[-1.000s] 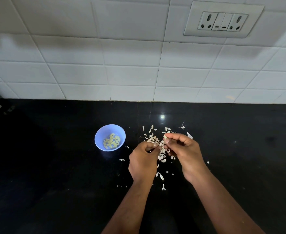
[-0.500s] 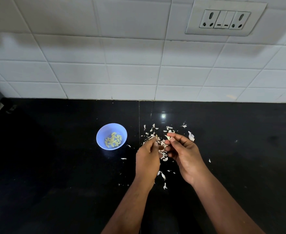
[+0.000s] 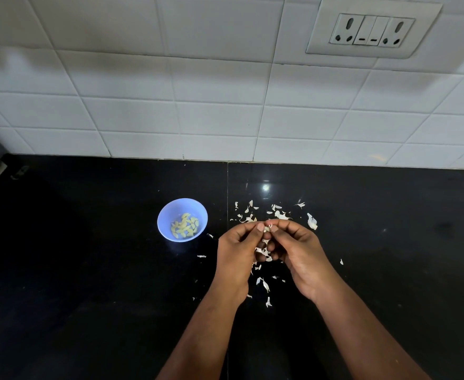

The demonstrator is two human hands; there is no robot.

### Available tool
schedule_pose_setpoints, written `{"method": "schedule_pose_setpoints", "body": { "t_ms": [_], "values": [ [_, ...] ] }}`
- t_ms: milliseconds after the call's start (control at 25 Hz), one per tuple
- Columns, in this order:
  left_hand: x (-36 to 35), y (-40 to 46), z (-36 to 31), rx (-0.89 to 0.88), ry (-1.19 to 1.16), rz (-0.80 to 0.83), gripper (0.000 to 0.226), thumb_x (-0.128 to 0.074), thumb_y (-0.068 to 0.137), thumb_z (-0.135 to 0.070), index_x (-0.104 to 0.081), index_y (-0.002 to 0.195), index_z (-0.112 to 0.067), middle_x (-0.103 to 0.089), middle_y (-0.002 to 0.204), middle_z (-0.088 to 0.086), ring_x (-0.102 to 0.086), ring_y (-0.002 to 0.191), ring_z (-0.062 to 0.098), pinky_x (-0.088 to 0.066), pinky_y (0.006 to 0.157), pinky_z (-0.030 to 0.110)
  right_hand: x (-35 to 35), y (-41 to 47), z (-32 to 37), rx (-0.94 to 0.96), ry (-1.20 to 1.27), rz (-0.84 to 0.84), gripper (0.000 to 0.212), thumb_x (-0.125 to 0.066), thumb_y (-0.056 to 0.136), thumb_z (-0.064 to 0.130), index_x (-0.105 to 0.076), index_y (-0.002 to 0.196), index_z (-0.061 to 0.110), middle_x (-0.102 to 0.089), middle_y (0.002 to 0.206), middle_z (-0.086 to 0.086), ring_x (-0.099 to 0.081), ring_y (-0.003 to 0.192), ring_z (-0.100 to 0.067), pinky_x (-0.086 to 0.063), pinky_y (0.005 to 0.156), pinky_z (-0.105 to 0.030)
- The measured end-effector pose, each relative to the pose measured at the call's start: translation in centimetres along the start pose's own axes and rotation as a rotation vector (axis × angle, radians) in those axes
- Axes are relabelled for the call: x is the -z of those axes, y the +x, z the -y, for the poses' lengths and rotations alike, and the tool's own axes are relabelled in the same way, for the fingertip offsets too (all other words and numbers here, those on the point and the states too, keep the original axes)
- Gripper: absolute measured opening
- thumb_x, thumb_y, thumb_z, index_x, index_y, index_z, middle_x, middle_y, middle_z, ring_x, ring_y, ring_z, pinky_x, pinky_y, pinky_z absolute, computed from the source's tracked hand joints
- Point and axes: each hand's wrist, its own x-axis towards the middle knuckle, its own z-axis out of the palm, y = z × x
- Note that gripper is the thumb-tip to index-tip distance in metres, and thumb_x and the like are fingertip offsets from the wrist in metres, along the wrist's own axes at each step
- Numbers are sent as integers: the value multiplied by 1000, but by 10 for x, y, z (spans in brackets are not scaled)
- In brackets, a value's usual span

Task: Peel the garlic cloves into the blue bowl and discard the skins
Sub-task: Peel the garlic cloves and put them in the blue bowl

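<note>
Head view shows the left hand (image 3: 237,249) and right hand (image 3: 298,249) meeting fingertip to fingertip, both pinching one small garlic clove (image 3: 267,229) above the scattered skins (image 3: 263,252), probably so peelings drop onto that pile. Peeled cloves (image 3: 184,225) sit in the blue bowl (image 3: 167,215), close on the left for an easy drop

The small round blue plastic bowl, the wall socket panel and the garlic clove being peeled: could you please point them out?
Small round blue plastic bowl (image 3: 161,221): head view, left inner wall.
White wall socket panel (image 3: 372,31): head view, central switches.
Garlic clove (image 3: 267,228): head view, the bit showing between both hands' fingertips.
</note>
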Motion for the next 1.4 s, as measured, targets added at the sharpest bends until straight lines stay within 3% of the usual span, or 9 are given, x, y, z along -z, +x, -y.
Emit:
{"method": "schedule_pose_setpoints", "body": {
  "t_ms": [200, 360, 480, 640, 720, 880, 1040, 1200, 1400],
  "values": [
    [-1, 3, 2, 19, -14, -115, 15, -69, 102, -21, -75, 102, -7, -78, 83, 3, -67, 71, 14, -54, 60, 29, -1, 4, -2, 19, -57, -74, 17, -59, 105, 9, -75, 108, 13, -77, 90, -6, -67, 71, -16, -51, 56, -29],
    [10, 10, 5, -17, 39, -280, 10, -70, 101, -24, -75, 100, -15, -69, 78, -2, -63, 72, 11, -53, 56, 28, 9, 8, -10, 229, -515, -197, 42, -46, 102, -3, -77, 102, 24, -76, 99, 6, -69, 79, -4, -56, 72, -25],
    [30, 15, -3, -106, 242, -341, 7, -71, 100, -27, -76, 94, -27, -73, 77, -10, -66, 72, 8, -57, 62, 32, 10, 11, -10, 265, -552, -278, 34, -49, 101, 3, -75, 86, 19, -74, 82, 1, -45, 45, -6, -34, 43, -21],
    [70, 25, -26, -169, 518, -436, 12, -71, 99, -23, -78, 92, -31, -74, 78, -16, -66, 66, -3, -53, 63, 19, 0, 22, -11, 272, -662, -199, 14, -65, 102, 23, -79, 102, 25, -75, 78, 7, -63, 58, -14, -49, 56, -24],
    [90, 33, -34, -163, 626, -489, 11, -71, 98, -19, -78, 93, -26, -73, 85, -16, -67, 72, -3, -50, 63, 13, -9, 26, -13, 275, -649, -207, 6, -75, 96, 26, -79, 93, 26, -74, 73, 4, -60, 51, -15, -48, 53, -23],
    [108, 49, -40, -168, 838, -518, 16, -68, 98, -16, -78, 87, -22, -69, 81, -18, -69, 82, 7, -56, 71, 26, -16, 27, -14, 234, -652, -210, 13, -79, 91, 34, -73, 82, 28, -70, 67, -2, -52, 46, -16, -47, 49, -30],
    [99, 47, -38, -185, 868, -471, 19, -63, 101, -17, -77, 87, -20, -73, 82, -9, -69, 75, 12, -54, 66, 26, -4, 30, -12, 190, -716, -167, 12, -67, 100, 20, -74, 96, 30, -74, 81, 4, -70, 69, -23, -58, 63, -42],
    [55, 32, -12, -281, 912, -168, 20, -63, 102, -14, -79, 113, -19, -77, 108, -7, -70, 90, 8, -58, 87, 29, 18, 37, -16, 116, -792, -60, 38, -49, 104, 1, -71, 128, 20, -74, 111, 10, -75, 75, -12, -64, 73, -48],
    [10, 22, 22, -306, 977, 8, 25, -60, 103, -11, -78, 119, -17, -75, 117, -3, -69, 105, 9, -55, 97, 27, 38, 30, -10, 245, -817, -203, 18, -67, 100, 12, -77, 110, 22, -74, 89, 12, -69, 68, -2, -55, 66, -19]
  ]
}}
